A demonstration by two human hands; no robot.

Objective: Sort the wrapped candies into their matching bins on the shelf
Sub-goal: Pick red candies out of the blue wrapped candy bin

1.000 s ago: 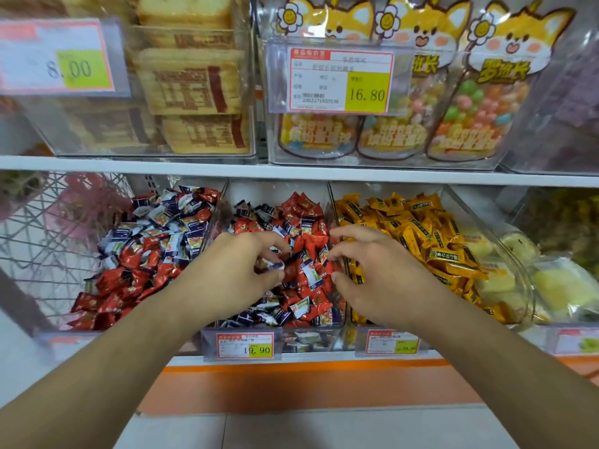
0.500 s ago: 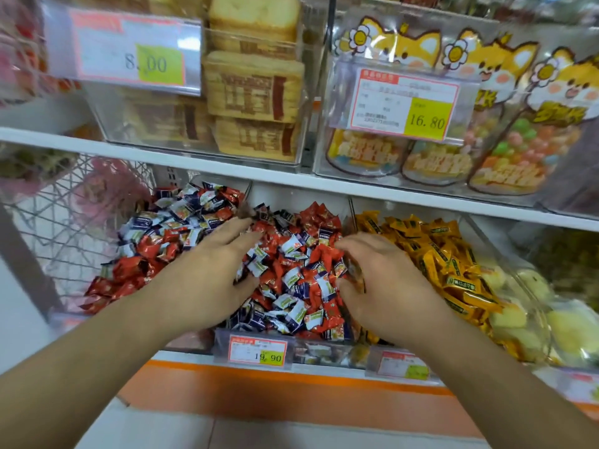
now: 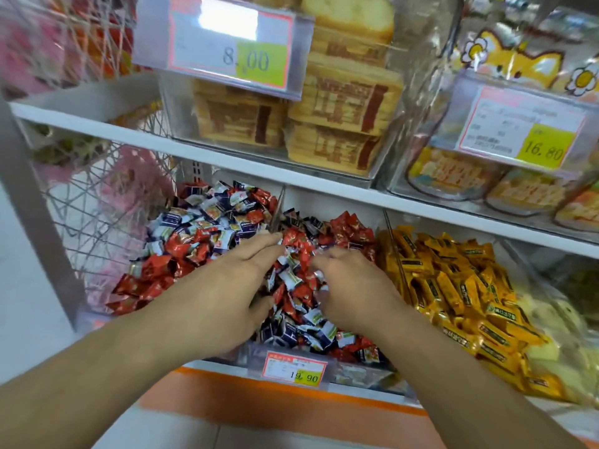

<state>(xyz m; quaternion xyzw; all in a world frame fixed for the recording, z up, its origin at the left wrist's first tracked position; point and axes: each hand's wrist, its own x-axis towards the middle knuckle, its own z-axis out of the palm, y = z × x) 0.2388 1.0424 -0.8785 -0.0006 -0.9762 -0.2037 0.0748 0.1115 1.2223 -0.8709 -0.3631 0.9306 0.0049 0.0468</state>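
The wrapped candies (image 3: 301, 286) fill the middle bin (image 3: 324, 361) on the lower shelf, red and blue mixed. Left hand (image 3: 223, 286) lies flat, fingers straight, upon them; right hand (image 3: 353, 286) curls into the pile, its hold not discernible. Risk: raking may spill pieces over the divider (image 3: 279, 205) into neighbouring bins.

A white shelf board (image 3: 227, 163) runs across the scene, tilting down to the right; a white upright post (image 3: 39, 202) stands at the left, with a wire mesh panel (image 3: 107, 218) just beside it; an orange strip (image 3: 259, 403) lines the near shelf base; pale floor tiles (image 3: 168, 432) lie below.
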